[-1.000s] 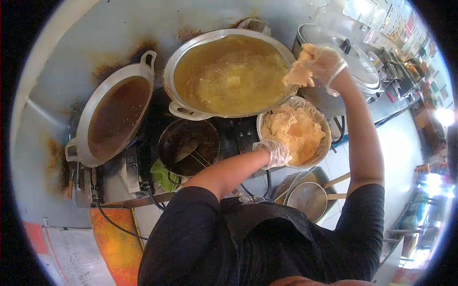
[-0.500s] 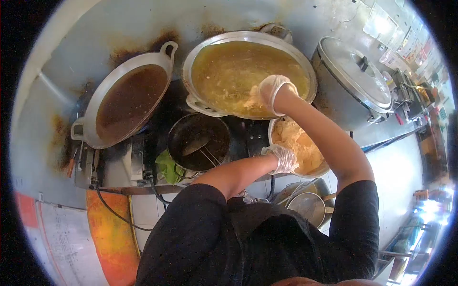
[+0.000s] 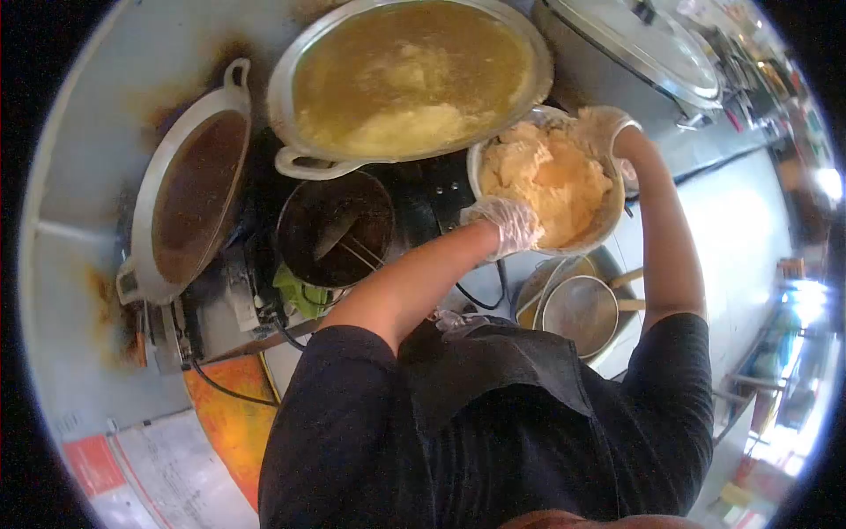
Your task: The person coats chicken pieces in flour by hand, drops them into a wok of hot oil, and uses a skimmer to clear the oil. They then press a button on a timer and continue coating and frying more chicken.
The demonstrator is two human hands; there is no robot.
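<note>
A bowl (image 3: 608, 220) holds pale orange battered pieces (image 3: 551, 181). My left hand (image 3: 507, 223), in a clear plastic glove, is at the bowl's left rim; its fingertips are hidden against the bowl and batter. My right hand (image 3: 606, 132), also gloved, is at the upper right of the bowl, touching the batter or rim, its fingers blurred. Beyond the bowl, a large pan (image 3: 280, 97) of yellowish oil has pale foaming pieces (image 3: 405, 128) near its front edge.
On the left stands a pan (image 3: 145, 220) of dark liquid. A small dark wok (image 3: 291, 234) holds a ladle (image 3: 335, 236). A lidded pot (image 3: 617, 44) is at the upper right. Below the bowl are a strainer (image 3: 580, 316) and a green cloth (image 3: 300, 291).
My right hand has moved from above the oil back to the bowl. Pale foam now shows at the oil's front edge. The view has shifted, and my left hand stays at the bowl.
</note>
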